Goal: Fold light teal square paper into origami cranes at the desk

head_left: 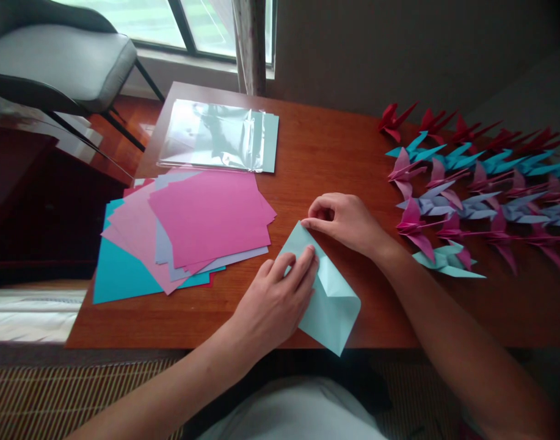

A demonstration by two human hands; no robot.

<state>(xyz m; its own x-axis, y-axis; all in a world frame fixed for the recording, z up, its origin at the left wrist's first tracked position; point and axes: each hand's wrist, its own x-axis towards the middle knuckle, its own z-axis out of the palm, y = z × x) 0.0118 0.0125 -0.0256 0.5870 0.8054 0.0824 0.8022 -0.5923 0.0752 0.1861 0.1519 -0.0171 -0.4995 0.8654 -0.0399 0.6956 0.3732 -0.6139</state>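
A pale mint-green sheet of origami paper (328,318) lies at the table's near edge, one corner pointing away and the nearest corner jutting past the edge. Part of its right side is folded over as a flap, and the lower right curls up. My left hand (280,296) rests on the sheet with its fingers extended, pressing it down; its thumb is hidden. At the far corner, my right hand (344,221) pinches the paper between thumb and index finger. To the right stands a mint-green paper crane (447,260), apart from my right forearm.
Loose coloured paper sheets (210,220) overlap on the left of the wooden table (316,146). Behind them lies a clear plastic packet (210,134) of paper. Rows of folded cranes (463,159) in red, blue, pink and lilac fill the right. A chair (64,61) stands beyond the left end.
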